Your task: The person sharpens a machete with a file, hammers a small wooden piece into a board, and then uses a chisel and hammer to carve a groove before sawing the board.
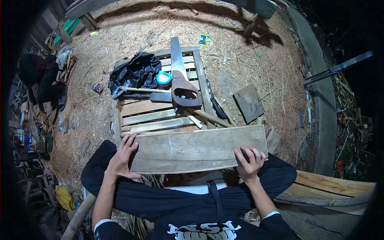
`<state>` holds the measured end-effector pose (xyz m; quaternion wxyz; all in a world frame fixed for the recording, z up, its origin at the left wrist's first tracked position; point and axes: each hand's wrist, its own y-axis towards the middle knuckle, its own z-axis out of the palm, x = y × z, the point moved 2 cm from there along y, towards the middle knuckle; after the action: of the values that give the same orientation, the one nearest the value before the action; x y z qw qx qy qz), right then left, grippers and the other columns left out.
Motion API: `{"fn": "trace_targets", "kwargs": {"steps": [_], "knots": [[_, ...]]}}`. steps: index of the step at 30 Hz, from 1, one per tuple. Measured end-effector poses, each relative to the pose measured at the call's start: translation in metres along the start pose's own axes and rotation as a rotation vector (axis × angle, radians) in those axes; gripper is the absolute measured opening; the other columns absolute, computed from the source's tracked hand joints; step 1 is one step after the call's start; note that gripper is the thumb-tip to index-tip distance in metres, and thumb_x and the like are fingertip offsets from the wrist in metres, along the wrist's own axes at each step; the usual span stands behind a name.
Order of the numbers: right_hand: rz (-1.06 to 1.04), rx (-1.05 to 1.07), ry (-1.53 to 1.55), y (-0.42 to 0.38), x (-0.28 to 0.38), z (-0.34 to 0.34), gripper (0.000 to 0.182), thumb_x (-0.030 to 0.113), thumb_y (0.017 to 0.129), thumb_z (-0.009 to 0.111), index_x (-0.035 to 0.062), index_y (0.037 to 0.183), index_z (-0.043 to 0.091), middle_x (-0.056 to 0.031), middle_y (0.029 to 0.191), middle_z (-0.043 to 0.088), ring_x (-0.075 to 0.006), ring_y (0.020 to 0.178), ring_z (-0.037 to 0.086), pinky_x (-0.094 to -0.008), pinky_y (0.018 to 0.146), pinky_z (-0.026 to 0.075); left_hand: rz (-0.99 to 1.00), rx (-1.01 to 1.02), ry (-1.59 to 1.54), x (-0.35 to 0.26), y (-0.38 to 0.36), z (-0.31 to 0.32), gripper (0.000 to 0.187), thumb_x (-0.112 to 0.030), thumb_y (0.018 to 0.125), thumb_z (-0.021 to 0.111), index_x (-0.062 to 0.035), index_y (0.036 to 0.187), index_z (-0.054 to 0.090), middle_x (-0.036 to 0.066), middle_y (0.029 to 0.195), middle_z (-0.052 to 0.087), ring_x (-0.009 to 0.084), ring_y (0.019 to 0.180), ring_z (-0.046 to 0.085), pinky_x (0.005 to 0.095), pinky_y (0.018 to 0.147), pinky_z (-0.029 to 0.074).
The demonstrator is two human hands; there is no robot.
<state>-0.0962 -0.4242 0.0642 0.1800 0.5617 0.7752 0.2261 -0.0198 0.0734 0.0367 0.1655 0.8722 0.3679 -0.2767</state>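
Observation:
A long, pale wooden board with thin raised-looking edges lies across my lap, held at both ends. My left hand grips its left end, fingers over the top edge and thumb near the lower corner. At the other end, my right hand has its fingers bent over the board's face, the thumb hidden. Just beyond the board is a slatted wooden frame. On it rest a handsaw with a brown wooden handle, a blue-lidded jar, a black plastic bag and loose sticks.
Wood shavings cover the ground. A square wood piece lies right of the frame, and a colourful packet beyond it. Another person crouches at the far left. Planks and a pole are at my right; a concrete edge runs behind.

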Motion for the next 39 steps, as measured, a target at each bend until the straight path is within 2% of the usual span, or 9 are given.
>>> {"fn": "trace_targets", "kwargs": {"steps": [7,10,11,14,22,25,29,32,39], "knots": [[-0.017,-0.008,-0.022,-0.012,0.036,-0.011,0.028,0.016,0.078,0.083,0.0262,0.104,0.082,0.0056,0.11,0.073,-0.0185,0.101,0.06,-0.0373,0.094,0.036,0.044,0.099,0.036,0.024,-0.004,-0.015,0.134,-0.055,0.047,0.097,-0.0048,0.154,0.035,0.031,0.166,0.029,0.0578,0.15,0.029,0.0621,0.121,0.034],[-0.007,-0.046,-0.049,-0.011,0.055,-0.008,0.021,0.019,0.082,0.08,0.0288,0.101,0.083,0.0084,0.106,0.073,-0.0139,0.098,0.059,-0.034,0.089,0.033,0.086,0.142,0.068,0.036,-0.002,-0.031,0.13,-0.061,0.059,0.093,-0.0098,0.16,0.03,0.03,0.168,0.026,0.055,0.153,0.027,0.0618,0.123,0.03],[-0.017,-0.048,-0.023,-0.011,0.06,-0.006,0.021,0.019,0.082,0.08,0.0288,0.101,0.083,0.0084,0.106,0.073,-0.0139,0.098,0.059,-0.034,0.089,0.033,0.087,0.146,0.129,0.032,0.001,-0.037,0.13,-0.053,0.051,0.095,-0.0003,0.153,0.034,0.031,0.165,0.029,0.0543,0.151,0.029,0.0598,0.124,0.033],[0.045,-0.098,-0.07,-0.009,0.062,0.001,0.018,0.019,0.083,0.08,0.0275,0.098,0.083,0.0079,0.107,0.074,-0.0148,0.099,0.06,-0.0348,0.09,0.033,0.026,0.18,0.154,0.022,0.008,-0.042,0.126,-0.05,0.05,0.095,0.0044,0.148,0.038,0.029,0.164,0.031,0.0499,0.153,0.029,0.0553,0.126,0.032],[0.095,0.008,-0.101,0.013,0.067,0.0,0.026,0.014,0.08,0.077,0.027,0.102,0.083,0.0056,0.11,0.073,-0.0167,0.102,0.059,-0.0389,0.09,0.038,-0.153,0.185,0.257,0.004,0.019,-0.055,0.124,-0.045,0.052,0.095,0.004,0.151,0.039,0.022,0.166,0.034,0.0389,0.156,0.03,0.05,0.129,0.025],[0.046,0.31,0.095,0.036,0.069,0.012,0.064,0.015,0.072,0.085,0.0237,0.134,0.072,-0.0066,0.135,0.064,-0.0255,0.118,0.058,-0.045,0.098,0.04,-0.134,0.136,0.295,-0.001,0.021,-0.045,0.124,-0.045,0.053,0.095,0.0041,0.152,0.039,0.023,0.168,0.031,0.0389,0.158,0.026,0.0497,0.131,0.021],[-0.069,0.61,0.247,0.08,0.078,0.012,0.101,0.022,0.064,0.093,0.0267,0.156,0.051,-0.0157,0.154,0.047,-0.0348,0.141,0.045,-0.0536,0.113,0.035,-0.157,0.104,0.248,-0.002,0.021,-0.037,0.125,-0.044,0.054,0.096,0.0051,0.152,0.037,0.023,0.169,0.029,0.0388,0.16,0.022,0.0512,0.132,0.018],[-0.163,0.794,0.248,0.097,0.074,0.032,0.133,0.03,0.055,0.098,0.0292,0.167,0.027,-0.025,0.163,0.029,-0.0474,0.154,0.025,-0.0635,0.128,0.012,-0.172,0.14,0.285,-0.007,0.024,-0.038,0.125,-0.04,0.053,0.097,0.0044,0.153,0.036,0.023,0.17,0.028,0.0397,0.16,0.022,0.0516,0.132,0.019],[-0.155,0.788,0.413,0.105,0.069,0.033,0.136,0.037,0.045,0.099,0.0317,0.165,0.035,-0.0257,0.163,0.028,-0.0487,0.151,0.026,-0.0636,0.125,0.016,-0.094,0.153,0.228,0.002,0.034,-0.042,0.126,-0.033,0.05,0.099,0.0013,0.154,0.036,0.02,0.17,0.029,0.0403,0.16,0.022,0.0527,0.132,0.02]]}}
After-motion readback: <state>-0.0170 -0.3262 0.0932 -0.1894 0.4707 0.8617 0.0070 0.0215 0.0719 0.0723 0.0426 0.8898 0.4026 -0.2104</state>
